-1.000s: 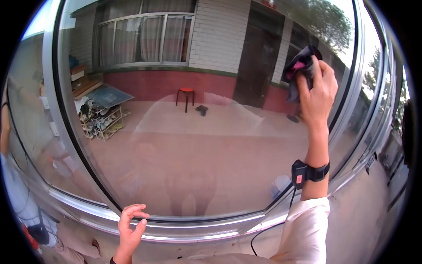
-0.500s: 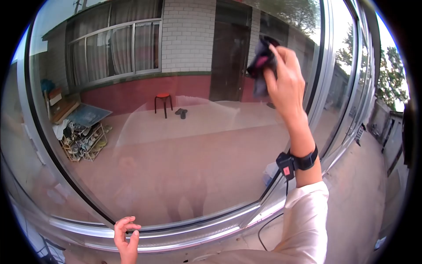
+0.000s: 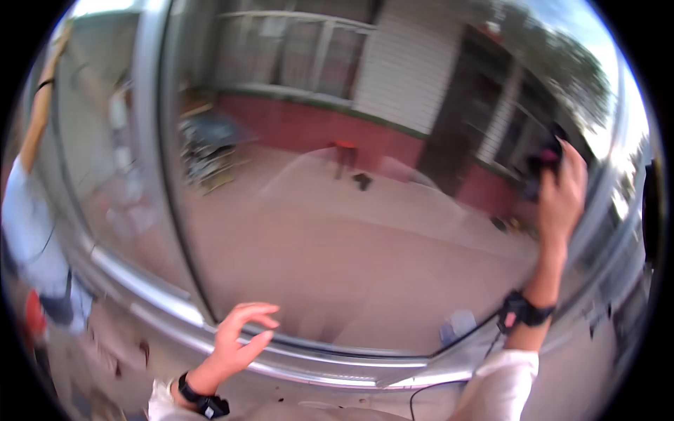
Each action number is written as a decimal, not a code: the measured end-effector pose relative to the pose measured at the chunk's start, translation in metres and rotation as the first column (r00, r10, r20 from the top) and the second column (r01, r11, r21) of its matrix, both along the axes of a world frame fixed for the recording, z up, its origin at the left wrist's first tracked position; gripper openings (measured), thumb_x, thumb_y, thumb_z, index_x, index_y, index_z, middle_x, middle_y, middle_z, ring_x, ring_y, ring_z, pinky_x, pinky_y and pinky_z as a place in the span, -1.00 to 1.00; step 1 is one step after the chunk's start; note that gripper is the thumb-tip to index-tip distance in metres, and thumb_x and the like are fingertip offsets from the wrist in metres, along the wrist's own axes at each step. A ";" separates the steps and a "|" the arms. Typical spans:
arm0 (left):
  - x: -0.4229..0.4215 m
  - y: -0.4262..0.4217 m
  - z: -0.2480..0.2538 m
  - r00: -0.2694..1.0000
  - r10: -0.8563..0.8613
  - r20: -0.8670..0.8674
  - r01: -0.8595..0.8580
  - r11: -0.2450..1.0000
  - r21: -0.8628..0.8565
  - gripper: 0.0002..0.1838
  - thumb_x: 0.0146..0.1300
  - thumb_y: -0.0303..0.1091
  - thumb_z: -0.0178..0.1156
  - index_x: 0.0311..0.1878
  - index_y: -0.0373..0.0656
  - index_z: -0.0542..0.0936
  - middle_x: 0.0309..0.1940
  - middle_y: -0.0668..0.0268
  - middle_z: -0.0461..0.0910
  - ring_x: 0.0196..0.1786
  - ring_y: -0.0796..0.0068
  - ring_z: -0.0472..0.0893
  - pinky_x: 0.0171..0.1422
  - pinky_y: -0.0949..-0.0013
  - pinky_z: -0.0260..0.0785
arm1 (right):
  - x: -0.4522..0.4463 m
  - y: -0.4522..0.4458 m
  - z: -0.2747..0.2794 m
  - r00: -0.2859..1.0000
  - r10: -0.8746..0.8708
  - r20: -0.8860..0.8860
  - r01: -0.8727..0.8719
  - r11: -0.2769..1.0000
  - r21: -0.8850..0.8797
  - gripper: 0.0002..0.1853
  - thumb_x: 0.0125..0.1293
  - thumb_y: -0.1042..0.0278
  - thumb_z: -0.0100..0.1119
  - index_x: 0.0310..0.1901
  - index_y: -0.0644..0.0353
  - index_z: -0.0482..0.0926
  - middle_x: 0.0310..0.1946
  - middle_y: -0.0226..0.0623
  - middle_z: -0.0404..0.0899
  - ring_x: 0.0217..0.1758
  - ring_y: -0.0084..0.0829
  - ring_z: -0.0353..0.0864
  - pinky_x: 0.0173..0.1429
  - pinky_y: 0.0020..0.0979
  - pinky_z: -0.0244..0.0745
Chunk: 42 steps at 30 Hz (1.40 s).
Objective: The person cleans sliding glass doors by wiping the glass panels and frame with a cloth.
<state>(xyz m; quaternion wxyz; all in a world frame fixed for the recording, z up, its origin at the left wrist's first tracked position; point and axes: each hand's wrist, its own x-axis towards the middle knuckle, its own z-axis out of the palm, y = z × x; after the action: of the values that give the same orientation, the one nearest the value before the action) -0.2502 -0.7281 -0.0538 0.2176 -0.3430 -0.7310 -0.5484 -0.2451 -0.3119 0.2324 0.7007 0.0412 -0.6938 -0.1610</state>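
A dark cloth with a pink patch is gripped in my right hand, up at the right part of a large window pane. The fingers are closed round the cloth, which appears to lie against the glass. Low on the left, my left hand is empty, its fingers curved and apart, near the silver lower frame. Whether it touches the frame cannot be told. Both wrists wear black straps with small devices. The picture is blurred by motion.
At the far left another person in a light top raises an arm beside the neighbouring pane. Through the glass show a red stool, dark shoes and a loaded rack. A black cable curves below the frame.
The view has swung left, bringing the other person's raised arm into sight. My right hand still holds the cloth high on the pane. More of my left forearm shows.
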 end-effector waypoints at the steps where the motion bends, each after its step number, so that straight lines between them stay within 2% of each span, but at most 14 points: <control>1: 0.003 -0.001 -0.007 0.999 -0.033 0.041 0.031 0.998 0.050 -0.61 0.18 -0.51 0.21 0.10 -0.23 0.44 -0.01 0.13 0.58 -0.05 0.34 0.62 0.22 0.25 0.31 | -0.005 0.007 -0.004 1.000 -0.012 0.006 0.012 1.000 0.011 -0.57 0.23 0.53 -0.01 0.16 0.19 0.50 0.15 -0.25 0.50 0.22 -0.24 0.46 0.32 -0.33 0.28; 3: 0.006 0.000 -0.021 0.979 -0.098 0.177 0.065 0.980 0.187 -0.61 0.17 -0.53 0.21 0.10 -0.19 0.45 -0.04 0.16 0.61 0.00 0.30 0.60 0.22 0.20 0.32 | -0.008 0.006 -0.006 0.992 0.112 0.063 -0.111 0.994 -0.014 -0.55 0.30 0.53 -0.08 0.23 0.19 0.44 0.25 -0.25 0.44 0.32 -0.25 0.39 0.38 -0.33 0.20; 9: 0.003 -0.013 -0.038 0.984 0.005 0.179 -0.037 0.984 0.176 -0.61 0.14 -0.59 0.20 0.08 -0.23 0.47 -0.01 0.17 0.61 -0.06 0.34 0.64 0.15 0.27 0.39 | -0.035 -0.003 -0.022 0.975 0.221 0.014 -0.219 0.973 -0.072 -0.52 0.39 0.48 -0.19 0.34 0.21 0.30 0.36 -0.19 0.30 0.44 -0.22 0.24 0.45 -0.33 0.08; 14: -0.004 -0.009 -0.039 0.984 0.006 0.177 -0.042 0.979 0.201 -0.63 0.15 -0.58 0.20 0.06 -0.23 0.47 0.00 0.15 0.59 -0.11 0.40 0.65 0.13 0.30 0.39 | -0.031 -0.025 -0.056 0.931 0.341 0.128 -0.331 0.939 -0.092 -0.35 0.16 0.75 -0.23 0.36 0.25 0.26 0.40 -0.08 0.22 0.51 -0.15 0.11 0.52 -0.32 -0.08; 17: -0.002 -0.014 -0.039 0.982 0.008 0.186 -0.039 0.986 0.162 -0.63 0.15 -0.57 0.20 0.06 -0.23 0.46 0.00 0.13 0.59 -0.10 0.40 0.65 0.15 0.28 0.37 | -0.027 -0.038 -0.107 0.970 0.043 0.239 -0.063 0.995 0.078 -0.34 0.23 0.31 -0.05 0.40 0.20 0.21 0.43 -0.07 0.17 0.53 -0.09 0.06 0.54 -0.07 -0.20; 19: -0.001 -0.014 -0.037 0.980 0.004 0.200 -0.031 0.991 0.130 -0.62 0.15 -0.57 0.20 0.06 -0.23 0.46 -0.01 0.11 0.59 -0.09 0.39 0.65 0.17 0.26 0.36 | -0.031 -0.022 -0.089 0.985 0.042 0.165 -0.058 0.994 0.095 -0.30 0.24 0.10 -0.05 0.43 0.13 0.19 0.44 -0.06 0.14 0.53 -0.06 0.05 0.54 0.00 -0.25; 23: -0.005 -0.007 -0.035 0.976 -0.034 0.217 -0.016 0.975 0.222 -0.60 0.14 -0.57 0.19 0.09 -0.23 0.44 -0.06 0.08 0.61 -0.02 0.30 0.63 0.23 0.19 0.31 | -0.042 0.022 0.034 0.990 0.139 -0.016 -0.133 0.969 0.210 -0.47 0.32 0.38 -0.09 0.35 0.17 0.28 0.38 -0.01 0.22 0.41 -0.01 0.24 0.45 -0.15 0.06; 26: -0.007 -0.008 -0.036 0.982 -0.022 0.189 -0.019 0.977 0.212 -0.61 0.14 -0.58 0.19 0.08 -0.24 0.44 -0.05 0.07 0.60 -0.03 0.30 0.63 0.23 0.19 0.32 | -0.048 0.056 0.084 1.000 0.010 -0.023 -0.003 0.958 0.287 -0.49 0.34 0.33 -0.03 0.33 0.13 0.33 0.34 -0.03 0.29 0.40 -0.06 0.26 0.44 -0.22 0.09; 27: -0.009 -0.008 -0.036 0.981 -0.034 0.190 -0.008 0.977 0.215 -0.61 0.15 -0.57 0.19 0.08 -0.24 0.44 -0.06 0.09 0.61 -0.01 0.29 0.63 0.23 0.19 0.31 | -0.052 0.027 0.078 0.991 0.136 0.016 -0.137 0.985 0.107 -0.53 0.44 0.28 -0.12 0.35 0.17 0.30 0.34 -0.03 0.29 0.39 -0.06 0.27 0.44 -0.27 0.09; 30: -0.010 -0.007 -0.035 0.975 -0.069 0.211 0.016 0.970 0.243 -0.62 0.15 -0.57 0.20 0.07 -0.23 0.45 -0.11 0.13 0.63 0.04 0.27 0.60 0.22 0.19 0.32 | -0.053 -0.038 0.020 0.995 0.092 -0.029 -0.080 0.954 0.290 -0.38 0.17 0.46 -0.02 0.35 0.11 0.32 0.36 -0.06 0.27 0.43 -0.04 0.23 0.49 -0.28 0.03; 31: -0.009 -0.005 -0.035 0.970 -0.087 0.227 0.022 0.961 0.274 -0.62 0.15 -0.57 0.20 0.07 -0.23 0.45 -0.14 0.16 0.64 0.07 0.25 0.58 0.21 0.19 0.32 | -0.049 -0.057 -0.009 0.991 0.121 0.053 -0.131 0.943 0.306 -0.32 0.09 0.28 0.16 0.35 0.00 0.35 0.39 -0.17 0.26 0.45 -0.08 0.20 0.48 -0.07 -0.01; 35: -0.010 -0.015 -0.034 0.979 -0.017 0.202 -0.029 0.974 0.223 -0.63 0.16 -0.56 0.20 0.06 -0.23 0.45 -0.12 0.17 0.64 0.04 0.27 0.60 0.18 0.21 0.35 | -0.044 -0.086 -0.094 0.940 0.018 0.340 -0.118 0.954 0.277 -0.31 0.09 -0.02 0.18 0.30 0.00 0.42 0.39 -0.05 0.23 0.46 -0.01 0.18 0.52 0.05 -0.23; 41: 0.000 -0.027 -0.029 0.981 0.014 0.195 -0.055 0.977 0.205 -0.63 0.17 -0.56 0.21 0.06 -0.24 0.45 -0.01 0.09 0.58 -0.08 0.34 0.65 0.16 0.25 0.37 | -0.046 -0.080 -0.094 0.946 -0.054 0.318 -0.063 0.936 0.347 -0.24 0.20 -0.15 0.09 0.37 0.10 0.28 0.43 -0.05 0.14 0.52 -0.01 0.05 0.52 0.07 -0.22; 42: -0.001 -0.031 -0.029 0.982 0.021 0.187 -0.064 0.973 0.224 -0.62 0.16 -0.57 0.20 0.07 -0.24 0.45 -0.02 0.08 0.58 -0.10 0.35 0.65 0.17 0.25 0.36 | -0.049 -0.084 -0.094 0.944 0.028 0.327 -0.123 0.953 0.275 -0.26 0.07 -0.05 0.23 0.33 -0.07 0.38 0.42 -0.13 0.21 0.49 -0.09 0.15 0.55 -0.04 -0.31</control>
<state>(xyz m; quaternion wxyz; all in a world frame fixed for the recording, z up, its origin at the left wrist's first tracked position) -0.2508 -0.7595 -0.0831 0.1991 -0.2479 -0.6870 -0.6534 -0.2938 -0.3962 0.1387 0.5709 0.1966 -0.7646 -0.2255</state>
